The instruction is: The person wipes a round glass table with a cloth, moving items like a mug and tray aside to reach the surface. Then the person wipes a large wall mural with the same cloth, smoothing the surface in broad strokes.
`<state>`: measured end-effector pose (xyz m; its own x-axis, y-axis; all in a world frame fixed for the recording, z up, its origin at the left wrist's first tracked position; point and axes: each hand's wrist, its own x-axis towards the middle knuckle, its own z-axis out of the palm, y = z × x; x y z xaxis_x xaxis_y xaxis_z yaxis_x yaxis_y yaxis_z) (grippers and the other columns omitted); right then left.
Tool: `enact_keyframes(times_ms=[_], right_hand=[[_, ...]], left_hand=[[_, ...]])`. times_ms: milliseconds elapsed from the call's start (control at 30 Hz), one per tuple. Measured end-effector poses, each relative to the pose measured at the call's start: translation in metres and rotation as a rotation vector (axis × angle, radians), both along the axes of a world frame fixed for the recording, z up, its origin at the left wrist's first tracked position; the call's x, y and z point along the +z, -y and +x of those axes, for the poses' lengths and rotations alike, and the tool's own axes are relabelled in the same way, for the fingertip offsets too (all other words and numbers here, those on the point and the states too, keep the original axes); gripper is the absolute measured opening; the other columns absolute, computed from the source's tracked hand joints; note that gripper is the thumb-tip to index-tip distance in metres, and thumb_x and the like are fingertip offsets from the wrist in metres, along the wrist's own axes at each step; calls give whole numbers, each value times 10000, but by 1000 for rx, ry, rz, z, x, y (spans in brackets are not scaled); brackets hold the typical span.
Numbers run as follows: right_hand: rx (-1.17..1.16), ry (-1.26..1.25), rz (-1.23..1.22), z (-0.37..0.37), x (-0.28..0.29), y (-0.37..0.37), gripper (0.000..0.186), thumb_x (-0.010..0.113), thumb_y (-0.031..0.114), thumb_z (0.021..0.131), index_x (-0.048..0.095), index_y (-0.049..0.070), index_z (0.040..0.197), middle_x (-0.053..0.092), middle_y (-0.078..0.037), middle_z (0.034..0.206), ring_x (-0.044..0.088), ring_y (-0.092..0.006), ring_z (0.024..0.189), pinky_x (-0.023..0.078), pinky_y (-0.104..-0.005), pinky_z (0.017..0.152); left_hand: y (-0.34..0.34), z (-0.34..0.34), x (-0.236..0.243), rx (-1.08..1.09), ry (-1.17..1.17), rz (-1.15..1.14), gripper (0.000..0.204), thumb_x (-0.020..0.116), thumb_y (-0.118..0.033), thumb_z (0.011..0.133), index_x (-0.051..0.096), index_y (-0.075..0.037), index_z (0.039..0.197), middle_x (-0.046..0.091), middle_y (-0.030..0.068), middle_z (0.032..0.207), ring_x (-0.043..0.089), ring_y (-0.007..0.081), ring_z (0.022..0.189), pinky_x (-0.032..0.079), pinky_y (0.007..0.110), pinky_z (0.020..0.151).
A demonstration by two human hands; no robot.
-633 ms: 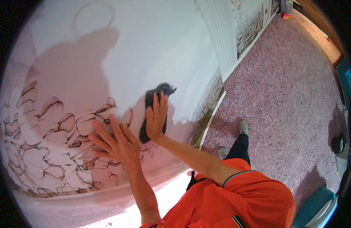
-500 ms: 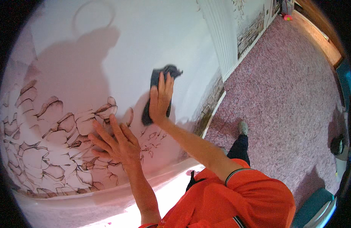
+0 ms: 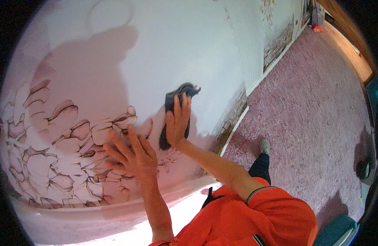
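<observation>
My right hand (image 3: 180, 123) lies flat over a dark grey cloth (image 3: 169, 101), pressing it against the pale wall (image 3: 197, 49). The cloth is long and crumpled, with a curled upper end sticking out past my fingertips. To its left, my left hand (image 3: 136, 155) is spread open over brown-outlined flower drawings (image 3: 70, 110) on the same wall. Its fingers are a little blurred, and I cannot tell whether they touch the surface. Nothing shows in that hand.
A mottled pinkish carpet (image 3: 307, 115) stretches along the right, with my shoe (image 3: 264, 145) on it. White trim (image 3: 275, 63) edges the wall's foot. A teal padded item (image 3: 334, 229) stands at lower right. Beyond lies a small bright pink object (image 3: 317, 29).
My right hand and the cloth have slid a little way down the wall, toward my body. My left hand stays over the flowers. The whole view has shifted slightly.
</observation>
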<state>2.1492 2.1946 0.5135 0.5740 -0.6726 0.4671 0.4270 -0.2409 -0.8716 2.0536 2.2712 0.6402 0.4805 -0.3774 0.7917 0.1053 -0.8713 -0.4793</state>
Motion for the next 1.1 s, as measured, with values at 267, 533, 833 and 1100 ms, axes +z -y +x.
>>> enact_keyframes(times_ms=[267, 533, 833, 1100], right_hand=[[-36, 159, -79, 35, 68, 48, 523, 494, 241, 1054, 487, 20, 1528, 342, -308, 1624, 283, -568, 1485, 210, -646, 1215], [96, 318, -380, 1, 10, 28, 464, 471, 239, 1053, 541, -36, 1420, 369, -349, 1576, 313, -601, 1440, 232, -690, 1167], [157, 473, -446, 23, 74, 51, 435, 588, 312, 979, 663, 168, 1382, 447, -233, 1574, 368, -533, 1446, 234, -731, 1147], [143, 638, -698, 36, 27, 58, 351, 593, 402, 984, 716, 276, 1287, 542, -125, 1484, 446, -442, 1387, 289, -691, 1119]], left_hand=[[3, 1, -5, -19, 5, -17, 378, 607, -336, 1039, 686, -239, 1395, 485, 177, 1606, 296, 456, 1550, -30, 643, 1245], [3, 4, -3, -14, 33, -11, 363, 596, -338, 1042, 697, -247, 1379, 497, 171, 1599, 308, 447, 1547, -32, 650, 1247], [2, -2, -9, 4, 1, -32, 376, 576, -354, 1046, 684, -250, 1392, 501, 153, 1599, 330, 449, 1534, -30, 668, 1241], [4, 3, -8, 0, 47, -23, 357, 567, -344, 1033, 714, -257, 1346, 531, 132, 1576, 370, 438, 1515, -22, 661, 1249]])
